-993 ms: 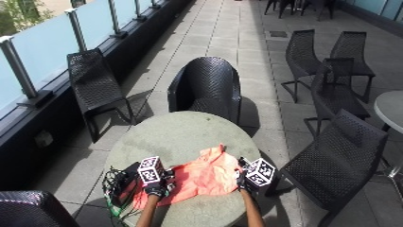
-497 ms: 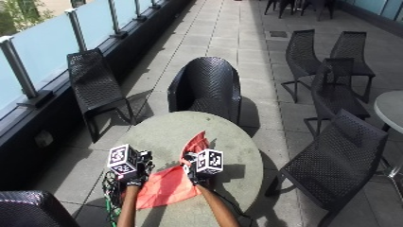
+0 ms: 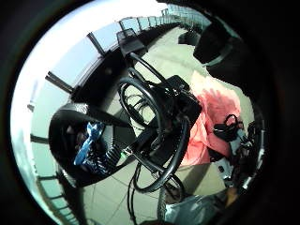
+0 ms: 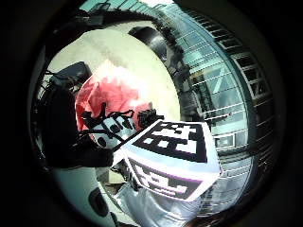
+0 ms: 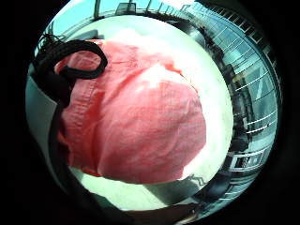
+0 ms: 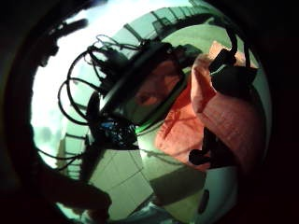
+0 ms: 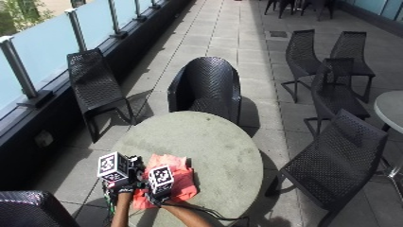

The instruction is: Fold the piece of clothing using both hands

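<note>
Two gloved hands, the left hand [image 7: 123, 190] and right hand [image 7: 155, 197], meet side by side over a red garment [image 7: 179, 182] bunched at about seven o'clock on the round table [image 7: 214, 142]. Whether either hand's fingers grip the cloth cannot be told from overhead. The right palm's little-finger view shows the garment [image 5: 140, 126] doubled over, filling the frame just beneath it.
</note>
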